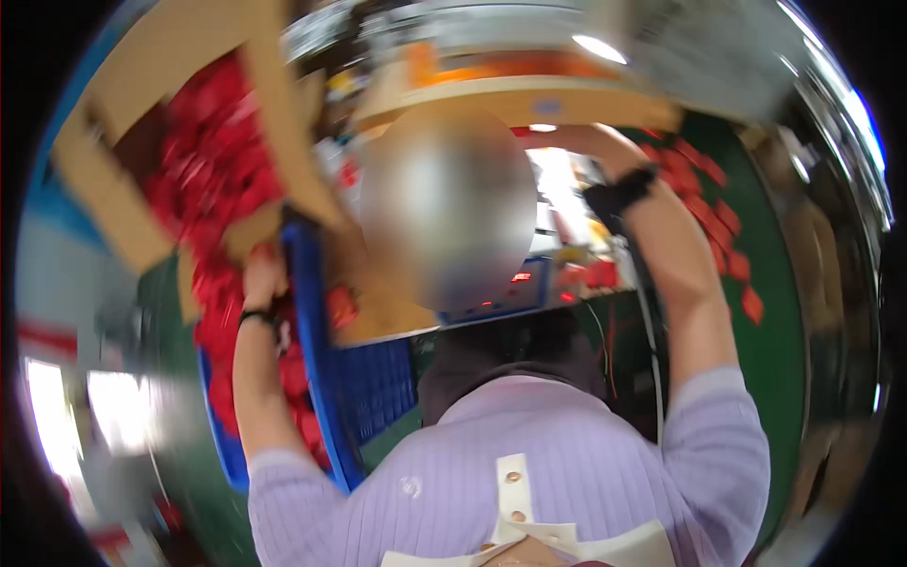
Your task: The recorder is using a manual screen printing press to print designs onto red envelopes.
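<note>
My left hand (263, 272) reaches down among shiny red packets (219, 293) at the left, beside the wall of a blue plastic crate (326, 378). A dark band circles its wrist. Its fingers are smeared by motion, so I cannot tell whether they grip a packet. My right hand (576, 140) is bent inward over the far side of the worktable, with a black band on the wrist. A round blurred patch covers the middle of the view and hides its fingers. Close to the right forearm is a brightly lit white surface (559, 184).
A large open cardboard box (274, 113) full of red packets leans at the upper left. The wooden worktable (378, 317) carries a blue device (501, 293) with red lit digits. Red packets (699, 194) lie scattered on the green floor (765, 283) at the right. Cables hang below the table.
</note>
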### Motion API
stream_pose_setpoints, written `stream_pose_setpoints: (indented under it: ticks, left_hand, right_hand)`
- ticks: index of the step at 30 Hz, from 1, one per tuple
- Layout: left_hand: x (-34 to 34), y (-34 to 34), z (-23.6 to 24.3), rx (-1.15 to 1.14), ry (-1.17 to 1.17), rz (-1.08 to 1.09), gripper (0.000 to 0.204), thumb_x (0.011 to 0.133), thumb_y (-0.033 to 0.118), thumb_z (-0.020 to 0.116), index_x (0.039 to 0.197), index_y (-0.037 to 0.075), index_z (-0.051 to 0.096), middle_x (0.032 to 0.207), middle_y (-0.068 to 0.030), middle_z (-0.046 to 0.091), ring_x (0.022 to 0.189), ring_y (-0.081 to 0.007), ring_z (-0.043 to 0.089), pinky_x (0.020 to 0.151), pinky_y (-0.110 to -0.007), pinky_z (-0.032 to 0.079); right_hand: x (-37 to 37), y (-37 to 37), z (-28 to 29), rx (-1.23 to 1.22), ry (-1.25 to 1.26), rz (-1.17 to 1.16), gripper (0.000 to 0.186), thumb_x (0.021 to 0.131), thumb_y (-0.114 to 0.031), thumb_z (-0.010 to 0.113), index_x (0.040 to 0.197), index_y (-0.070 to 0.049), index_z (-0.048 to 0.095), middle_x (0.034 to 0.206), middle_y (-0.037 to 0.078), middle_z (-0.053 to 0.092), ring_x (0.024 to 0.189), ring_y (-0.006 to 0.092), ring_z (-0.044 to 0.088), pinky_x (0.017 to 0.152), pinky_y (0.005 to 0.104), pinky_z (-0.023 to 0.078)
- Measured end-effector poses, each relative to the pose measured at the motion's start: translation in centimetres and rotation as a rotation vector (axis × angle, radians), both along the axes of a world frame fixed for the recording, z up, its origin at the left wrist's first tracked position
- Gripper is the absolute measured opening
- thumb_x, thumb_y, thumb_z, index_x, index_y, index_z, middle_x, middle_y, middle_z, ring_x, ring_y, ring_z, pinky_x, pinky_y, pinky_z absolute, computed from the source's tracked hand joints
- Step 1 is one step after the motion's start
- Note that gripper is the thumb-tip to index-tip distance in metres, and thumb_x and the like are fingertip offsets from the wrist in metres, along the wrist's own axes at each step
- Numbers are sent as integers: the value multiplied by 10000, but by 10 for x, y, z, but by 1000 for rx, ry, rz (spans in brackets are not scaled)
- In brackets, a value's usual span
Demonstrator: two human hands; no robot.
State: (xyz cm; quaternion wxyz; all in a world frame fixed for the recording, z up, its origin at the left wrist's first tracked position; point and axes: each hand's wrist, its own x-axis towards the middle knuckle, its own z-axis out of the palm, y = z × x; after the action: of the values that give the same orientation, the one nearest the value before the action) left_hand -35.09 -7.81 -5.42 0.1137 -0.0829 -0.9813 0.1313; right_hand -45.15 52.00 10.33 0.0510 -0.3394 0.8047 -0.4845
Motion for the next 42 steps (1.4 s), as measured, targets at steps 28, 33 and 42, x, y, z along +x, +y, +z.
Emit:
stream_pose_setpoints:
  ticks: [28, 33, 42]
  left_hand:
    - [11, 258, 186, 1439, -237, -270, 303, 913, 132, 533, 1168, -32, 538, 1117, -85, 586, 1016, -134, 532, 877, -250, 408]
    - [-39, 333, 181, 1224, -264, -515, 289, 920, 193, 512, 1132, 5, 566, 1078, -41, 579, 938, -122, 533, 813, -254, 431]
    - [-116, 387, 163, 1207, -431, -576, 405, 933, 295, 472, 1197, -12, 490, 1176, -105, 535, 1056, -184, 498, 924, -293, 380]
  right_hand:
    - [257, 294, -186, 165, 196, -1545, 664, 810, -291, 662, 1328, 2, 368, 1159, 181, 550, 992, 236, 565, 846, 331, 460]
    - [168, 214, -165, -312, -161, -1107, 538, 867, -177, 603, 1320, -13, 365, 909, 73, 628, 687, 101, 596, 573, 206, 468]
    - [149, 199, -210, -451, -492, -1116, 454, 860, -132, 552, 1266, 9, 404, 842, 100, 639, 553, 109, 563, 438, 207, 446]
